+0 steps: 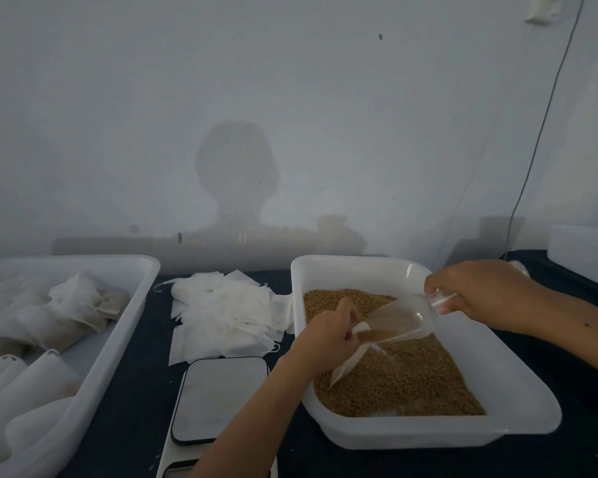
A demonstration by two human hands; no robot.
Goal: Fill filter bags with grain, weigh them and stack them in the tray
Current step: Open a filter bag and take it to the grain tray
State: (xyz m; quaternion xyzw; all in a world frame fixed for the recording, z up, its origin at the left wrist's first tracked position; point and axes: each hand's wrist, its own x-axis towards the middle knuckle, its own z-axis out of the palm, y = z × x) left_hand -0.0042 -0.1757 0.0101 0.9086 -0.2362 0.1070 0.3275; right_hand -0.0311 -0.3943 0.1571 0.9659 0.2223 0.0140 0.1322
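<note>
A dark table carries a large white plastic tray on the left holding filled filter bags, a white rectangular plastic tub on the right holding brown grain, a loose pile of empty white filter bags between them, and a flat digital scale in front of that pile. Above the grain, the right hand curls its fingers round the handle of a clear plastic scoop tilted down-left with grain near its mouth. The left hand pinches open the top of a thin white filter bag at the scoop mouth; the bag hangs onto the grain.
</note>
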